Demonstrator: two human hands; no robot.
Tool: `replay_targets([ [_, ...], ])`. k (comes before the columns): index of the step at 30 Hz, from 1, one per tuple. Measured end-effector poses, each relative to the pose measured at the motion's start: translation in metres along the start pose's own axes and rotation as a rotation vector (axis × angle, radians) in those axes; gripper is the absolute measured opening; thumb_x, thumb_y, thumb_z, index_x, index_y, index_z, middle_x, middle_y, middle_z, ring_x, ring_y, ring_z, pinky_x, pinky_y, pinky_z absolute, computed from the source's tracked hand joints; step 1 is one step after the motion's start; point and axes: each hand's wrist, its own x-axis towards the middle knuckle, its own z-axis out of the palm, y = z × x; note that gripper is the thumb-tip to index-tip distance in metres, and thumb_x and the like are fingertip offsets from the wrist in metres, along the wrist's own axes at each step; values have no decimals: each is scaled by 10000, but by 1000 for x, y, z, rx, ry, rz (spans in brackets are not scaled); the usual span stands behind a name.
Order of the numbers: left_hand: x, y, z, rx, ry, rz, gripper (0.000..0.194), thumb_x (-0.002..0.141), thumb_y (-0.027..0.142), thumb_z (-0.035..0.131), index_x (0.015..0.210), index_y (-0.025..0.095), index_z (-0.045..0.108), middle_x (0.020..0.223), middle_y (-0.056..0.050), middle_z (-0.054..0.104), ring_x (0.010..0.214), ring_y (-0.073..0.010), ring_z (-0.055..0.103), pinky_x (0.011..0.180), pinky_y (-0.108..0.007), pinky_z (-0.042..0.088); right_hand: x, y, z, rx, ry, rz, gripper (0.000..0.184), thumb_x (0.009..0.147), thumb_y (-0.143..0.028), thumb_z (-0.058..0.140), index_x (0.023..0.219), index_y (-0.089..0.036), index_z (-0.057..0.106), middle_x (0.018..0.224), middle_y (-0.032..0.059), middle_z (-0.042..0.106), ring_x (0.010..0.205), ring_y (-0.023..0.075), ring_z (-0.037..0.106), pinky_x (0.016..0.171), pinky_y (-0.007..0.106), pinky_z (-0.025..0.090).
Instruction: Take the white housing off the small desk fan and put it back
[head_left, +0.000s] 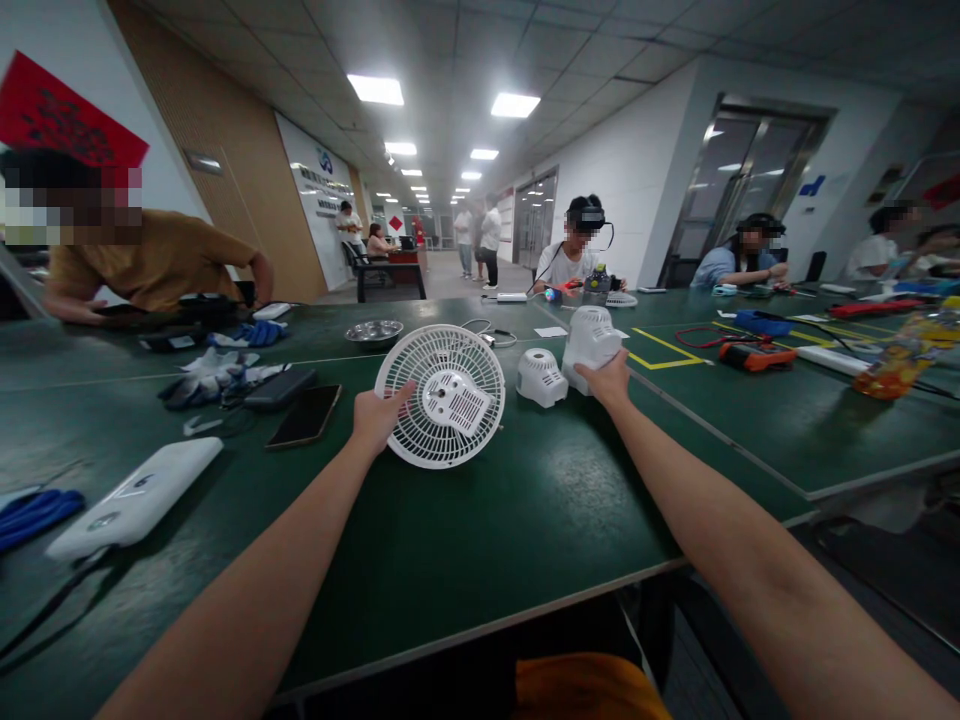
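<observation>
My left hand (pixel 377 418) grips the left edge of a round white fan grille (pixel 448 396), tilted up with its face toward me. At the grille's centre sits a slotted plate with a small shaft. My right hand (pixel 606 380) is closed around the lower right of a white plastic fan base (pixel 591 342), at the table's middle. Just left of that base, a smaller white vented motor cover (pixel 541 377) rests on the green tabletop, apart from both hands.
A metal dish (pixel 373 332) and a white cable (pixel 491 338) lie behind the grille. To the left are a phone (pixel 305 415), a white power bank (pixel 139 497) and gloves (pixel 225 375). Rightward stand a multimeter (pixel 757 355) and a bottle (pixel 904 350). Co-workers sit around the table (pixel 487 560).
</observation>
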Motion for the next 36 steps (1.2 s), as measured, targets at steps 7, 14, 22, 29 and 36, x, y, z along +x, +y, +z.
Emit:
replay_targets([
  [7,2,1,0,35,7,12,250,680,312,784,795,104,710,725,-110,728,649,-234,700,634,-369,578,6,-14,4,254,238,89,775,570,-529,765,1163,-178,410,1151,148,601,1068,311,594,948,465,445],
  [14,3,0,1,44,7,22,266,664,324,788,790,101,714,736,-121,730,633,-239,697,620,-375,575,-14,-53,6,256,135,-134,746,643,-554,707,1207,-178,397,1152,139,607,1019,290,607,893,443,468],
  [22,4,-1,0,54,6,53,263,665,347,787,756,112,710,714,-108,728,639,-235,698,628,-356,570,-49,-67,16,2,-88,-244,872,613,-618,711,1285,-175,374,1110,167,648,982,361,628,848,480,478],
  [29,1,3,1,58,0,29,261,680,341,782,790,114,716,737,-112,734,648,-243,702,633,-377,572,-38,-64,5,-2,-39,-234,869,615,-581,727,1302,-178,379,1138,160,637,1005,351,617,876,466,465],
  [36,1,2,1,43,-15,-1,235,700,300,771,832,114,716,749,-116,735,657,-234,706,644,-372,578,-3,-39,-25,-19,138,-154,879,589,-548,747,1294,-174,377,1136,165,624,1008,351,600,889,477,448],
])
